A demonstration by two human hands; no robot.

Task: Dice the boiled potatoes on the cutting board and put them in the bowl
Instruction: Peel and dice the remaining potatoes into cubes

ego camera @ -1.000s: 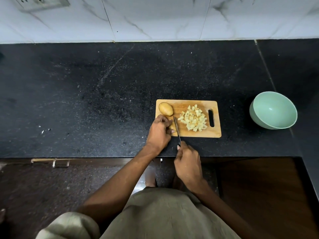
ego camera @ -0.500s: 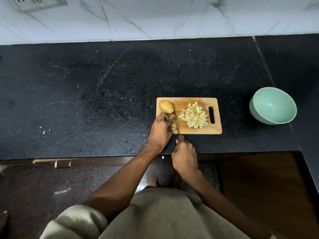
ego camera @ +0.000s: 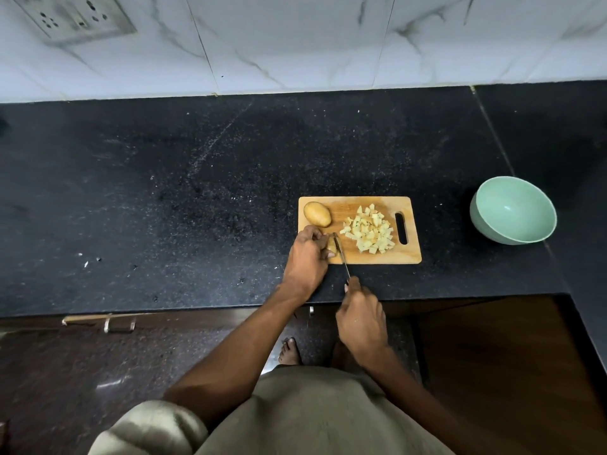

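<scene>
A small wooden cutting board (ego camera: 377, 256) lies on the black counter. A whole boiled potato (ego camera: 317, 214) sits at its far left corner. A heap of pale diced potato (ego camera: 369, 229) covers the board's right half. My left hand (ego camera: 307, 257) holds a small potato piece (ego camera: 331, 247) at the board's near left corner. My right hand (ego camera: 361, 318) grips a knife (ego camera: 341, 256) by the handle, and the blade rests against that piece. An empty mint green bowl (ego camera: 514, 210) stands to the right of the board.
The black stone counter (ego camera: 164, 208) stretches wide to the left, with a few pale crumbs (ego camera: 87, 259) on it. A marble wall with a socket plate (ego camera: 74, 16) runs behind. The counter's front edge passes just under my right hand. A bare foot (ego camera: 289, 351) stands below.
The knife blade has drawn back toward me along the potato piece, and my right hand has moved back with it. My left hand stays on the piece.
</scene>
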